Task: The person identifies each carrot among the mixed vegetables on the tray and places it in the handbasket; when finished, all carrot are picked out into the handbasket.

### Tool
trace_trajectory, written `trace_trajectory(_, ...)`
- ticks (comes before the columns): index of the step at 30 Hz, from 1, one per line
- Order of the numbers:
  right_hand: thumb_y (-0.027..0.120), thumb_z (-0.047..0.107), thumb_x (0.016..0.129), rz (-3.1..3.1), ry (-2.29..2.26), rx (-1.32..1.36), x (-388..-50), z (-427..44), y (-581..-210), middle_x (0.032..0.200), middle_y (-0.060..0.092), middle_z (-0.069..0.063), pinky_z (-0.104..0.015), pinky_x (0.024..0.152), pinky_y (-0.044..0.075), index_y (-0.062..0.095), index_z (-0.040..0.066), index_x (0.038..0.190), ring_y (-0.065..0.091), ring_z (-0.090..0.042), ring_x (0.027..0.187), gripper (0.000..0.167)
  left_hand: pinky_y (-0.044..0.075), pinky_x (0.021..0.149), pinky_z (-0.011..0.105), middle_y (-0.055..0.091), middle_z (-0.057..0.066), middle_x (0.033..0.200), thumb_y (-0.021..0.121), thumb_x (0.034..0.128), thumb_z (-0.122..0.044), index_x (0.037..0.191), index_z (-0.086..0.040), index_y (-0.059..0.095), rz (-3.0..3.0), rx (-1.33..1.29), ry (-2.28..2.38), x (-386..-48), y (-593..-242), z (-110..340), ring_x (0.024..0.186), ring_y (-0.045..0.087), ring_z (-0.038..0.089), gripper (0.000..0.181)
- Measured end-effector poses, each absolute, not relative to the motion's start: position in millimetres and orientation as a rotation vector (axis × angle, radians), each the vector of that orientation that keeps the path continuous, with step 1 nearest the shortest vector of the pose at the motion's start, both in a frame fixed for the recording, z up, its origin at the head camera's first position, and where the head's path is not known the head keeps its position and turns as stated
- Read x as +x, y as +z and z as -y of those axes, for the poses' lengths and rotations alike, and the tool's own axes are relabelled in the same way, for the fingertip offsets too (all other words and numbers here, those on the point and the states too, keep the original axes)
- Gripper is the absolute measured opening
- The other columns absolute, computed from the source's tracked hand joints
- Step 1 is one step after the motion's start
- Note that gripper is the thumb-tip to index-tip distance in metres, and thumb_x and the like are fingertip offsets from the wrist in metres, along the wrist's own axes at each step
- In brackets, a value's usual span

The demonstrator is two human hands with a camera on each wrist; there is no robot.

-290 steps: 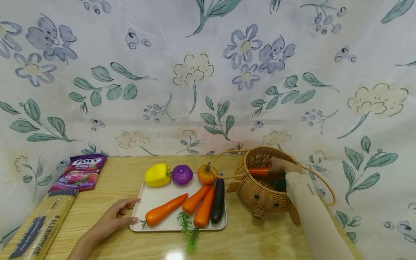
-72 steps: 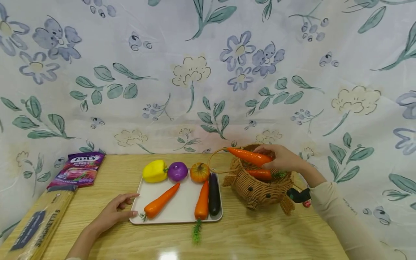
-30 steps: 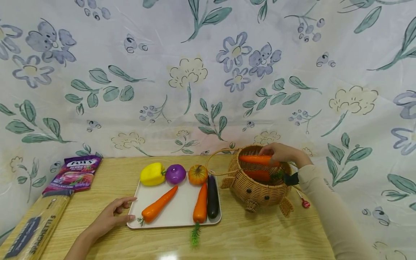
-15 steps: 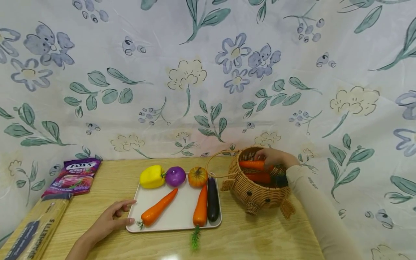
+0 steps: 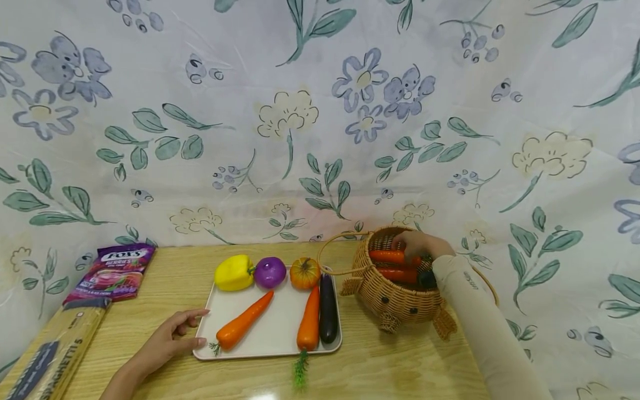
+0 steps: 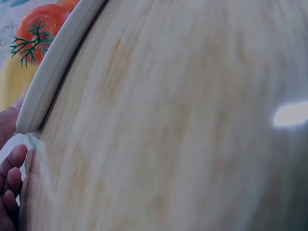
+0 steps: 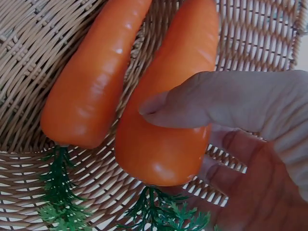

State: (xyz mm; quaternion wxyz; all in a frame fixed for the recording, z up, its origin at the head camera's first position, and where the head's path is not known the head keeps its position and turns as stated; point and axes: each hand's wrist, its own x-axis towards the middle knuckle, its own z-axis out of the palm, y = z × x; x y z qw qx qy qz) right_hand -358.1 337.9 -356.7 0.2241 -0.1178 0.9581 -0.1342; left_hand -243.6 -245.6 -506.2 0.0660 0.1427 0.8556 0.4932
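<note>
In the head view my right hand (image 5: 417, 245) reaches into a wicker basket (image 5: 370, 297) with an animal face. It holds an orange carrot (image 5: 385, 256); in the right wrist view the thumb lies over that carrot (image 7: 163, 151), with the fingers on its far side. Beside it in the basket lies a second carrot (image 7: 86, 108), apart from the hand. My left hand (image 5: 167, 339) touches the left edge of a white tray (image 5: 225, 305) with loosely bent fingers. On the tray lie two carrots, one slanting (image 5: 245, 322) and one (image 5: 308, 322) against an eggplant (image 5: 328, 308).
A yellow bell pepper (image 5: 234, 273), a purple onion (image 5: 270, 272) and a small pumpkin (image 5: 304, 273) line the tray's back. At left are a purple candy bag (image 5: 115, 271) and a spaghetti pack (image 5: 60, 344). The basket's handle loop (image 5: 322, 253) leans over toward the tray.
A carrot has gone from the tray's right side to the basket. The right hand held it above the basket, then lowered it inside. The left hand has stayed at the tray's edge.
</note>
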Motion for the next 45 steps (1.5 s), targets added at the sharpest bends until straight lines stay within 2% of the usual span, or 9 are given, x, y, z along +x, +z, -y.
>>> trace_trajectory(7, 0.06, -0.014, 0.074, -2.643, -0.381, -0.299, -359.9, -338.5, -365.9, 0.101, 0.056, -0.012, -0.027, 0.056, 0.037, 0.062, 0.003, 0.121, 0.043, -0.017, 0.067, 0.05, 0.03, 0.068, 0.026, 0.047, 0.01, 0.108, 0.073, 0.0877, -0.012, 0.134, 0.002, 0.056, -2.577, 0.429, 1.499, -242.2, -504.7, 245.9, 0.084, 0.036, 0.012, 0.052)
trace_trajectory(11, 0.06, -0.013, 0.072, -2.676, -0.29, -0.339, -360.6, -338.3, -371.8, 0.096, 0.057, -0.011, -0.028, 0.06, 0.04, 0.065, 0.003, 0.116, 0.047, -0.02, 0.075, 0.047, 0.03, 0.068, 0.026, 0.048, 0.01, 0.108, 0.073, 0.0877, -0.012, 0.135, 0.003, 0.055, -2.561, 0.41, 1.503, -242.1, -504.1, 245.1, 0.084, 0.037, 0.012, 0.053)
trace_trajectory(17, 0.059, -0.012, 0.072, -2.685, -0.287, -0.346, -360.8, -337.4, -377.7, 0.102, 0.061, -0.012, -0.03, 0.065, 0.042, 0.067, 0.005, 0.113, 0.05, -0.023, 0.083, 0.045, 0.03, 0.068, 0.025, 0.048, 0.009, 0.107, 0.074, 0.0871, -0.013, 0.134, 0.002, 0.056, -2.585, 0.425, 1.492, -242.7, -503.9, 245.1, 0.084, 0.037, 0.012, 0.052)
trace_trajectory(23, 0.05, -0.016, 0.075, -2.675, -0.337, -0.391, -361.3, -339.2, -382.3, 0.078, 0.05, -0.004, -0.027, 0.058, 0.035, 0.067, 0.002, 0.113, 0.041, -0.016, 0.067, 0.046, 0.03, 0.068, 0.026, 0.047, 0.009, 0.107, 0.074, 0.0875, -0.012, 0.134, 0.001, 0.057, -2.596, 0.445, 1.481, -243.4, -505.1, 246.7, 0.083, 0.036, 0.012, 0.051)
trace_trajectory(26, 0.049, -0.016, 0.076, -2.655, -0.375, -0.382, -361.4, -340.0, -383.8, 0.073, 0.045, -0.002, -0.026, 0.057, 0.034, 0.066, 0.0, 0.116, 0.039, -0.015, 0.064, 0.047, 0.029, 0.067, 0.027, 0.047, 0.009, 0.107, 0.073, 0.0881, -0.012, 0.134, 0.001, 0.056, -2.581, 0.445, 1.486, -243.9, -505.7, 246.8, 0.083, 0.035, 0.013, 0.051)
trace_trajectory(31, 0.052, -0.014, 0.076, -2.637, -0.429, -0.352, -359.9, -341.4, -385.0, 0.08, 0.054, -0.007, -0.027, 0.058, 0.036, 0.066, 0.0, 0.118, 0.042, -0.016, 0.066, 0.046, 0.03, 0.067, 0.027, 0.047, 0.01, 0.107, 0.073, 0.088, -0.012, 0.135, 0.002, 0.056, -2.565, 0.44, 1.496, -243.9, -504.3, 244.8, 0.083, 0.035, 0.013, 0.052)
trace_trajectory(36, 0.056, -0.01, 0.081, -2.63, -0.485, -0.382, -357.2, -343.4, -379.7, 0.096, 0.065, -0.016, -0.028, 0.061, 0.042, 0.064, -0.003, 0.119, 0.052, -0.018, 0.073, 0.04, 0.03, 0.068, 0.026, 0.048, 0.011, 0.107, 0.073, 0.0876, -0.014, 0.135, 0.002, 0.056, -2.558, 0.444, 1.503, -244.2, -501.5, 242.8, 0.084, 0.037, 0.013, 0.052)
trace_trajectory(41, 0.064, -0.005, 0.083, -2.618, -0.583, -0.432, -353.0, -346.1, -367.1, 0.105, 0.066, -0.022, -0.036, 0.069, 0.053, 0.063, -0.006, 0.12, 0.061, -0.021, 0.078, 0.036, 0.03, 0.068, 0.027, 0.047, 0.011, 0.105, 0.073, 0.0875, -0.014, 0.135, 0.001, 0.056, -2.545, 0.453, 1.514, -244.7, -503.6, 242.4, 0.083, 0.036, 0.014, 0.053)
trace_trajectory(45, 0.068, -0.002, 0.081, -2.635, -0.68, -0.451, -347.4, -344.6, -349.4, 0.114, 0.064, -0.023, -0.041, 0.078, 0.054, 0.063, -0.003, 0.123, 0.062, -0.027, 0.093, 0.042, 0.03, 0.068, 0.026, 0.047, 0.01, 0.106, 0.074, 0.0871, -0.014, 0.135, 0.001, 0.056, -2.561, 0.439, 1.511, -243.4, -504.7, 245.8, 0.083, 0.036, 0.013, 0.053)
